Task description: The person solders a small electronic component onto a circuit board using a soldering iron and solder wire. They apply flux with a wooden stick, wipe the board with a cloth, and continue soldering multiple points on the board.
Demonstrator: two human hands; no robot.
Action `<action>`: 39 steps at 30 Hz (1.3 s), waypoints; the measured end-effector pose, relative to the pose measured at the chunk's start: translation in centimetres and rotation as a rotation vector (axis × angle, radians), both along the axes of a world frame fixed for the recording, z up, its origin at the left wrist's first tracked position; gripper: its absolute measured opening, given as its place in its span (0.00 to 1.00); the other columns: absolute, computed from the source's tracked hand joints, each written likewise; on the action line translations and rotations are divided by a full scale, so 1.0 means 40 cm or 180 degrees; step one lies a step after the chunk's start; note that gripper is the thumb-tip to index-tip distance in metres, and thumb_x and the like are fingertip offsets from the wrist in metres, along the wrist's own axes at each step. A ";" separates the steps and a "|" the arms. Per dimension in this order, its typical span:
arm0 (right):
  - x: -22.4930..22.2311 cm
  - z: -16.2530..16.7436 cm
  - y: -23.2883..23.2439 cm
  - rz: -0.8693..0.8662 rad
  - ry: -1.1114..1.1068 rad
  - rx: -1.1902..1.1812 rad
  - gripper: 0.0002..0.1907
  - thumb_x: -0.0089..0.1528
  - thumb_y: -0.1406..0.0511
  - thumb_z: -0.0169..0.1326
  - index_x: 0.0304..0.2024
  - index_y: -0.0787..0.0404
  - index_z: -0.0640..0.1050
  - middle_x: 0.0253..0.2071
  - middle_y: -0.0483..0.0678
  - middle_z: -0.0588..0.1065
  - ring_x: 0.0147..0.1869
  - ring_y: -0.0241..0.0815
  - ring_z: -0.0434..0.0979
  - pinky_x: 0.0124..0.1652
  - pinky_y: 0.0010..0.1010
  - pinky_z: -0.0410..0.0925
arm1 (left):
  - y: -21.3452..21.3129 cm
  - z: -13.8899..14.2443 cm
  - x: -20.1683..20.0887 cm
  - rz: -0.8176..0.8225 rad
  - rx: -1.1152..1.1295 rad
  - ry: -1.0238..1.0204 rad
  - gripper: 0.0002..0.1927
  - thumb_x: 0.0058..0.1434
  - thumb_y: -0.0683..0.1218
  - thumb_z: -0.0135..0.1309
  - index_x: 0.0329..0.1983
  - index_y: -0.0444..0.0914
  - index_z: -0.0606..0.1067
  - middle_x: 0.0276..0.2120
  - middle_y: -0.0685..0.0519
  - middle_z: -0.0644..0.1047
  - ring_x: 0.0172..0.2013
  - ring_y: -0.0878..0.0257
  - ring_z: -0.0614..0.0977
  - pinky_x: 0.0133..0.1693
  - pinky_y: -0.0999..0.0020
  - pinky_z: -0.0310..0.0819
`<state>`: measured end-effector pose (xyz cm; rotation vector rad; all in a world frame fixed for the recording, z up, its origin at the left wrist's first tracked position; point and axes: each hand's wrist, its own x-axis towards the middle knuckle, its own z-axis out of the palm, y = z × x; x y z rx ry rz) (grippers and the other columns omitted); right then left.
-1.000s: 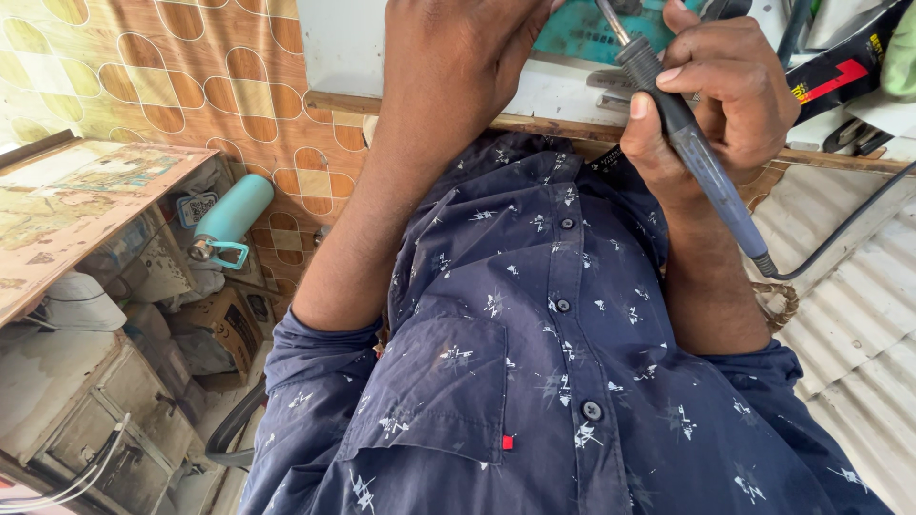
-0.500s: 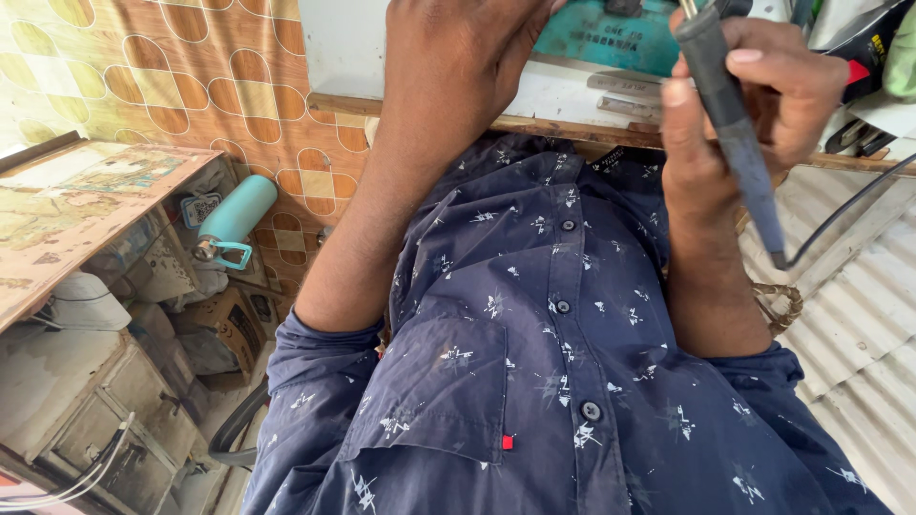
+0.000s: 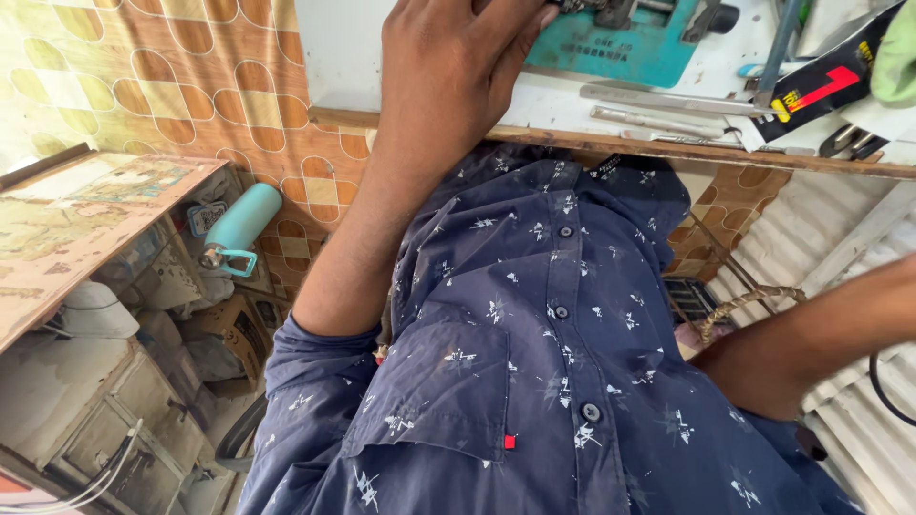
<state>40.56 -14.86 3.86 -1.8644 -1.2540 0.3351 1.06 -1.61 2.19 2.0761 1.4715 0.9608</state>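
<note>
Teal plastic marks the work mat (image 3: 620,52) that is laid on the white benchtop (image 3: 401,86), and the left hand (image 3: 458,67) is pressed flat beside it, fingers spread and closed on nothing, with its fingertips reaching the mat's near-left corner where a small dark part (image 3: 596,10) is half cut off by the frame's top edge; the hand appears to be placed there to steady what lies on the mat. The right hand is not seen at all: only one bare forearm (image 3: 811,334) is shown, swung out low to the right edge, so whether anything is held in it cannot be told. A dark cable (image 3: 883,386) is looped just beside that forearm. On the bench's near edge two slim metal tools (image 3: 658,105) are laid side by side, roughly parallel with the wooden lip, probably kept within easy reach of the mat. One black, red and yellow carton (image 3: 821,91) is propped at the right, with one green cloth (image 3: 897,52) touching its upper end. Below, one navy patterned shirt (image 3: 534,381) fills the middle of the view. To the left, one teal bottle (image 3: 240,227) is tilted against the tiled wall (image 3: 143,67), stowed among clutter under one worn wooden board (image 3: 86,219).
</note>
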 end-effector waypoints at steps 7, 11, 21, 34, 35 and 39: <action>-0.351 -0.022 0.136 0.1568 0.1300 0.0377 0.21 0.72 0.57 0.58 0.47 0.67 0.64 0.38 0.57 0.76 0.37 0.45 0.80 0.55 0.45 0.82 | 0.000 0.000 0.005 0.0025 -0.0049 -0.0057 0.07 0.74 0.46 0.64 0.52 0.45 0.79 0.40 0.52 0.75 0.39 0.53 0.78 0.42 0.54 0.72; -0.438 -0.049 0.229 0.1814 0.1009 0.0643 0.21 0.70 0.60 0.60 0.43 0.67 0.65 0.36 0.58 0.75 0.38 0.44 0.79 0.57 0.48 0.82 | 0.001 0.000 0.005 0.0016 -0.0048 -0.0083 0.08 0.72 0.46 0.63 0.53 0.45 0.79 0.40 0.52 0.75 0.40 0.53 0.79 0.42 0.55 0.72; -0.441 -0.071 0.245 0.1919 0.0812 0.0677 0.21 0.68 0.59 0.61 0.40 0.69 0.66 0.36 0.59 0.76 0.39 0.44 0.79 0.57 0.48 0.80 | 0.001 -0.003 0.006 0.0041 -0.0079 -0.0033 0.11 0.72 0.46 0.62 0.55 0.45 0.78 0.38 0.53 0.73 0.39 0.55 0.79 0.39 0.57 0.72; -0.440 -0.078 0.256 0.2010 0.0654 0.0802 0.20 0.69 0.60 0.61 0.39 0.68 0.66 0.34 0.59 0.76 0.38 0.45 0.80 0.56 0.48 0.81 | -0.001 -0.010 0.007 0.0020 -0.0021 -0.0032 0.11 0.73 0.46 0.61 0.57 0.46 0.78 0.39 0.54 0.74 0.40 0.57 0.79 0.39 0.60 0.72; -0.440 -0.080 0.258 0.2030 0.0620 0.0842 0.20 0.69 0.60 0.61 0.39 0.68 0.66 0.33 0.59 0.76 0.37 0.45 0.81 0.56 0.49 0.81 | -0.001 -0.010 0.005 0.0018 -0.0005 -0.0024 0.11 0.73 0.46 0.60 0.57 0.46 0.78 0.39 0.54 0.74 0.40 0.58 0.79 0.39 0.60 0.72; -0.439 -0.084 0.260 0.2052 0.0665 0.0860 0.20 0.69 0.60 0.61 0.40 0.68 0.66 0.34 0.59 0.77 0.39 0.46 0.81 0.58 0.49 0.81 | -0.001 -0.012 0.005 0.0015 0.0020 0.0002 0.11 0.72 0.46 0.60 0.56 0.46 0.78 0.39 0.55 0.74 0.39 0.58 0.79 0.39 0.60 0.72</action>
